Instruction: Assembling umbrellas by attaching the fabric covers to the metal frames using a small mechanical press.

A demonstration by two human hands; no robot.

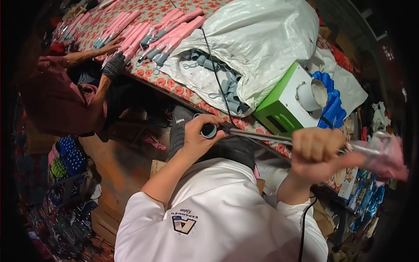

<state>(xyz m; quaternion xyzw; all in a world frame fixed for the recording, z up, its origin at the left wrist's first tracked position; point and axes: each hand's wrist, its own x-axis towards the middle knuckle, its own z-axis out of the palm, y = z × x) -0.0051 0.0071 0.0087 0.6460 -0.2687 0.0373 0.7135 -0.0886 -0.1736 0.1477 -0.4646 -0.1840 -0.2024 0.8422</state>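
Head: left grip (pixel 194 135) holds grey tube (pixel 209 134), right grip (pixel 317 150) metal rod (pixel 262 136).

- A small workshop, given over to repeated handwork.
- Pink bundles (pixel 174 37) in clear plastic lie in rows across a bench (pixel 163 82) covered with red-flowered cloth.
- A big white sack (pixel 262 35) gapes open on a batch of matching grey tubes (pixel 232 87).
- Beside it sits a green-and-white box (pixel 273 114) with a round spout.
- A co-worker (pixel 65 98) in a grey glove handles the bundles.
- Wrapped goods (pixel 65 214) and a cardboard box (pixel 105 220) crowd the floor (pixel 115 163).
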